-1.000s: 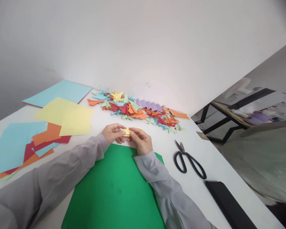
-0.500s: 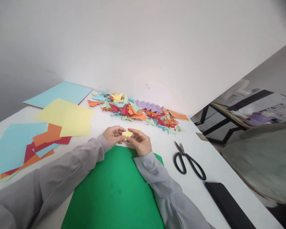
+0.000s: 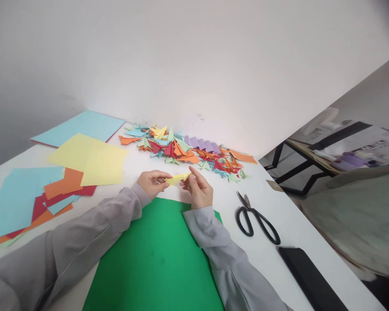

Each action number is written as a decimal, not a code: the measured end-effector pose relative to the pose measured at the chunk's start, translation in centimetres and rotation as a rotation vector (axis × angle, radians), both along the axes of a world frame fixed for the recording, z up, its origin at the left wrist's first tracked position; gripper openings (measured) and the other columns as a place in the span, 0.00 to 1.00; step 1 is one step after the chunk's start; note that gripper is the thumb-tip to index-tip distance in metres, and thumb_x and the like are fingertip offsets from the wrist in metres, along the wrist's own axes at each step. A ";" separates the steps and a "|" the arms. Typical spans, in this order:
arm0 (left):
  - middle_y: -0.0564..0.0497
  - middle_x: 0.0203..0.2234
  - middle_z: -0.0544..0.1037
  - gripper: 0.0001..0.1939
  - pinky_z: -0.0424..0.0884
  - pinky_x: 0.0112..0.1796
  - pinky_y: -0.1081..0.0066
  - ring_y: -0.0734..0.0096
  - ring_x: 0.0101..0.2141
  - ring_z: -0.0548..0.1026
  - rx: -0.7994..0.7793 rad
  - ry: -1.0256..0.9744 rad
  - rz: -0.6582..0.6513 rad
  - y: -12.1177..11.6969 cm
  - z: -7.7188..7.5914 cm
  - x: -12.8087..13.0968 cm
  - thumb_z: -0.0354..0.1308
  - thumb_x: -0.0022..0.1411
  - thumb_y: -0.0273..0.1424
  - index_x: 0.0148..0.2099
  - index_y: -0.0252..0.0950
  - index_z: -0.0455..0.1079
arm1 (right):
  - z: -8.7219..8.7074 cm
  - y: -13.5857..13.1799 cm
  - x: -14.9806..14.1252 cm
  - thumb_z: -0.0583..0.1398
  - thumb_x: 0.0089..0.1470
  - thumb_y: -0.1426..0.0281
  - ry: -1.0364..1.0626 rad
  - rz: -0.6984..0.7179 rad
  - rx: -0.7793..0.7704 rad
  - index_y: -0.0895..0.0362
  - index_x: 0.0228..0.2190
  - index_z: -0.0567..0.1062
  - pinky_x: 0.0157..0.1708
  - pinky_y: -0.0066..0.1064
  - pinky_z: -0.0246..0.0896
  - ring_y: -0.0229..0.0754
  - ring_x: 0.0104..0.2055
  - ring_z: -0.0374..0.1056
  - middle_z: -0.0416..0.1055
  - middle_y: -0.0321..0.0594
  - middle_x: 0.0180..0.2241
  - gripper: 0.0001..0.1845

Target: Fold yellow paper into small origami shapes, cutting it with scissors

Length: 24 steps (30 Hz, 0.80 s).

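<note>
A small folded piece of yellow paper [image 3: 176, 179] is stretched between my two hands, above the far edge of a green sheet [image 3: 158, 255]. My left hand [image 3: 154, 183] pinches its left end between thumb and fingers. At its right end, my right hand [image 3: 198, 188] grips the paper near the fingertips, the index finger pointing up along it. Part of the paper's right end is hidden by the fingers. Beyond my hands lies a heap of small folded paper shapes [image 3: 171, 149] in several colours.
Left of me lie yellow sheets [image 3: 90, 157], blue paper [image 3: 14, 198], and orange and red pieces [image 3: 65, 183]. A blue sheet [image 3: 81, 125] rests at the back by the wall. On the right are open black-handled scissors [image 3: 253, 216] and a black flat object [image 3: 311, 276].
My right hand has moved a little right and turned, its index finger now raised. The yellow paper shows longer and narrower between my hands. My left hand has barely shifted.
</note>
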<state>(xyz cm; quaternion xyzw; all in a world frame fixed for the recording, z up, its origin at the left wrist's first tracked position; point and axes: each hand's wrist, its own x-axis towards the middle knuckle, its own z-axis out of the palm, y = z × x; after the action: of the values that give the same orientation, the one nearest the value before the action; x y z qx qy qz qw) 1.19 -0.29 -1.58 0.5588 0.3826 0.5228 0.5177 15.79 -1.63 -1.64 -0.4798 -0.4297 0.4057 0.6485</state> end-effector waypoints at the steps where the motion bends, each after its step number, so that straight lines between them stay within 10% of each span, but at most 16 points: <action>1: 0.51 0.23 0.71 0.11 0.68 0.20 0.78 0.79 0.21 0.68 0.041 0.016 -0.019 -0.1 0.2 -0.1 0.62 0.38 0.28 0.30 0.32 0.73 | 0.0 0.0 0.0 0.59 0.41 0.62 -0.014 -0.005 0.001 0.58 0.41 0.70 0.22 0.27 0.59 0.35 0.22 0.66 0.69 0.34 0.21 0.22; 9: 0.47 0.32 0.71 0.22 0.66 0.16 0.77 0.80 0.18 0.69 -0.128 -0.008 -0.171 -0.8 1.4 -0.3 0.56 0.47 0.39 0.44 0.33 0.68 | -0.4 -0.1 0.1 0.61 0.39 0.68 0.039 0.133 -0.005 0.56 0.35 0.73 0.22 0.28 0.59 0.32 0.19 0.63 0.67 0.31 0.19 0.16; 15: 0.51 0.19 0.72 0.21 0.67 0.19 0.76 0.78 0.19 0.69 -0.218 -0.008 -0.239 -0.4 0.9 -0.2 0.61 0.43 0.35 0.39 0.27 0.69 | 0.5 -1.1 -0.5 0.61 0.39 0.70 0.009 0.388 0.020 0.54 0.39 0.71 0.21 0.26 0.58 0.32 0.18 0.61 0.65 0.28 0.16 0.20; 24: 0.50 0.27 0.72 0.31 0.66 0.20 0.77 0.76 0.23 0.71 -0.263 -0.157 -0.287 -0.2 1.5 -0.6 0.63 0.37 0.28 0.48 0.32 0.63 | 0.5 -1.0 -0.7 0.65 0.32 0.66 0.144 0.400 -0.180 0.56 0.38 0.67 0.15 0.24 0.55 0.35 0.16 0.63 0.67 0.28 0.14 0.26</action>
<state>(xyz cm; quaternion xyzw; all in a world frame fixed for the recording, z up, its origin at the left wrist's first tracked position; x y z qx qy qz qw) 0.58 -0.50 -0.07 0.4930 0.3224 0.4311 0.6835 15.10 -2.59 -1.19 -0.4109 -0.4310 0.5962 0.5385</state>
